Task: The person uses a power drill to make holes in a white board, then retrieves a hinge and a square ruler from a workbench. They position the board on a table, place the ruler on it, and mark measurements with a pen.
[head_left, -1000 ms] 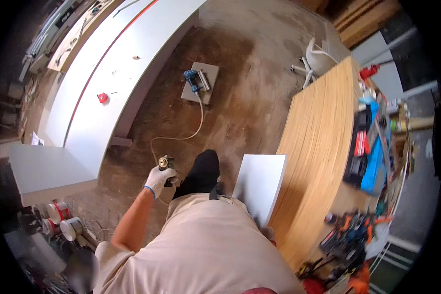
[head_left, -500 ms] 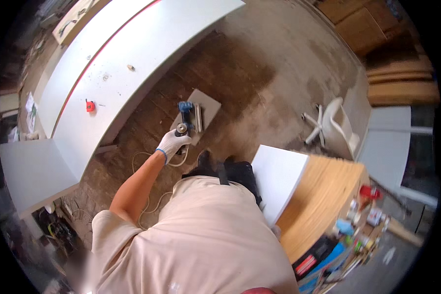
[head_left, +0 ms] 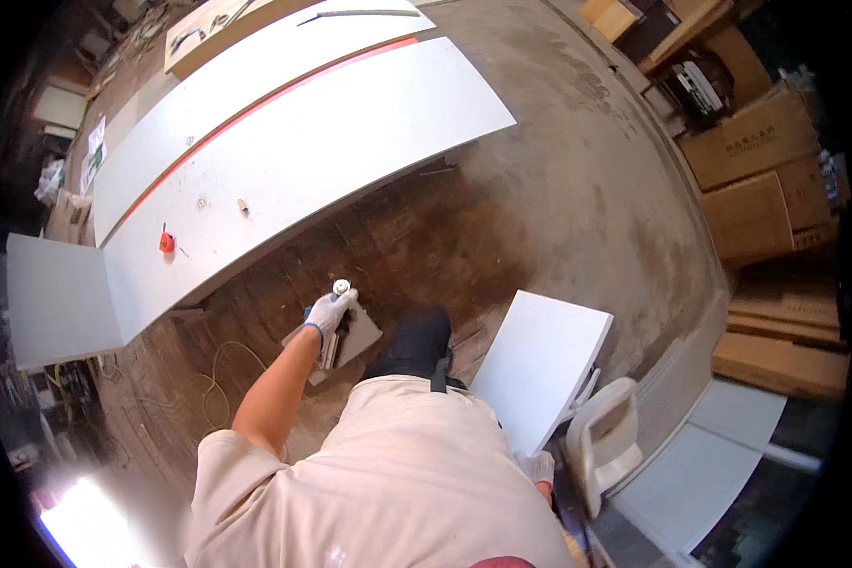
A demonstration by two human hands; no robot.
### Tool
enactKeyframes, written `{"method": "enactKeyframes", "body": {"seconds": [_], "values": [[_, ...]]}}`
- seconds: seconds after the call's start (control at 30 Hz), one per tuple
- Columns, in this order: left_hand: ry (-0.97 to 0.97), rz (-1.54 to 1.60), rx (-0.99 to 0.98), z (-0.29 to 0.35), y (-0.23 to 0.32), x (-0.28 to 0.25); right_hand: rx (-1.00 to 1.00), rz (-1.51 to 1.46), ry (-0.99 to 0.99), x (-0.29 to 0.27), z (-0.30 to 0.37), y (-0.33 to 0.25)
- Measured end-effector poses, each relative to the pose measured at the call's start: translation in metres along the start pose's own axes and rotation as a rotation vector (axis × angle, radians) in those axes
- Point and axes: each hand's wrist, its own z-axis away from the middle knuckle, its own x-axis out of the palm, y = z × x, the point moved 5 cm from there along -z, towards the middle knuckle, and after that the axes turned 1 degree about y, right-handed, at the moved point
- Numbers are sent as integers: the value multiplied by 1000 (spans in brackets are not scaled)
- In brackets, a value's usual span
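My left hand [head_left: 327, 314], in a white glove with a blue cuff, is closed around a corded power tool [head_left: 342, 287]. The tool's round metal end shows above my fingers; most of its body is hidden by the hand. Beneath and beside it is a small grey board [head_left: 362, 333]; whether the tool touches the board I cannot tell. At my right side, my gloved right hand [head_left: 538, 466] grips the near lower edge of a white rectangular panel [head_left: 543, 360], which is held tilted. Its fingers are partly hidden behind the panel.
A long white worktop [head_left: 331, 142] ahead carries a red tape measure [head_left: 167, 243] and small bits. A white chair [head_left: 604, 440] stands close to the panel's right. Cardboard boxes [head_left: 753, 213] are stacked at far right. A pale cord [head_left: 220, 374] loops on the floor at left.
The view has turned and shifted. The wooden surface beside the panel has mostly left view, while the chair now appears close to the panel. My left hand still holds the tool; my right hand shows more.
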Motion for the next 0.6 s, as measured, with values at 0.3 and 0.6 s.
{"method": "enactKeyframes", "body": {"seconds": [0.3,0.6], "values": [[128,207,47,-298,166,61,-220,639,-179,-166,-197,-49],[625,-167,21,-572,259,40,-109,651,-367,-309,-281,-136]]}}
